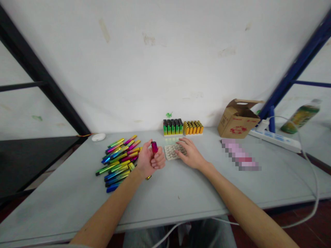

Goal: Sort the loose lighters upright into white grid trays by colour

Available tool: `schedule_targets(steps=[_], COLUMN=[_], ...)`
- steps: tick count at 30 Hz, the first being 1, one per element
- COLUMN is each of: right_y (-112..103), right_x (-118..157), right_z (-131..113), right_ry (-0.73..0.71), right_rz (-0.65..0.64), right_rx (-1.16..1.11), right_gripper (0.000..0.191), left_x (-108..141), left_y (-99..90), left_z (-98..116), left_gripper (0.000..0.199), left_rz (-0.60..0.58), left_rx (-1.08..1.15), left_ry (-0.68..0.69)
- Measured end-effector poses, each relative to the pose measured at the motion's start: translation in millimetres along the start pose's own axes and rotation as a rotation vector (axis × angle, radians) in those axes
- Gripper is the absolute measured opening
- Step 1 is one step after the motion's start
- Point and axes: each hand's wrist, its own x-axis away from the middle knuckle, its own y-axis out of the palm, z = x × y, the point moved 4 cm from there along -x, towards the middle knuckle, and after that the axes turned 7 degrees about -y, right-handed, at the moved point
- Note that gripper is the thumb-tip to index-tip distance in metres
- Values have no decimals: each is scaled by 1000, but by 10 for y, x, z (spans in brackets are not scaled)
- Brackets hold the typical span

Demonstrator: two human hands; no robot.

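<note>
My left hand (pixel 150 160) is closed around a shiny magenta tube (pixel 154 146), held upright with its dark end showing above my fingers. The rest of that tube is hidden in my fist. A heap of similar metallic tubes (pixel 120 162), in green, gold, pink and blue, lies just left of it. My right hand (pixel 191 153) rests with spread fingers over the right part of a pale tray (pixel 170 152) with rows of round hollows. Its fingers touch the tray and cover some hollows.
At the wall stand a block of green-black tubes (pixel 172 127) and a block of yellow ones (pixel 193 127). Rightward are an open cardboard box (pixel 238 120), a blurred pink item (pixel 240 155), a power strip (pixel 276 139), a bottle (pixel 301 115) and a cable (pixel 314 172). A white case (pixel 98 137) lies left.
</note>
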Motion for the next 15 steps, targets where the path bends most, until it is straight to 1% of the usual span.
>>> schedule_targets(steps=[2,3,5,7,10,15], right_y=[-56,-58,-25,34,97,85], right_x=[-44,-61,-79,-83,-82,-86], right_z=[-113,-169,-266,-341,-392,-422], right_ry=[-12,-5,30,53,59,10], right_rz=[108,133,161,172,202,226], right_rx=[-191,-300,-472,-568,-623,-565], right_gripper=[29,26,24,23,22,25], left_x=[-42,-61,-90,-110,-138,-211], left_y=[14,21,37,43,20,-40], left_z=[-21,-41,-85,-129,-183,-279], left_gripper=[60,59,57,57,57,59], left_rz=[59,87,121,137,172,221], left_rx=[-77,-116,-182,-230,-269,-309], left_ry=[26,25,17,9,-5,-80])
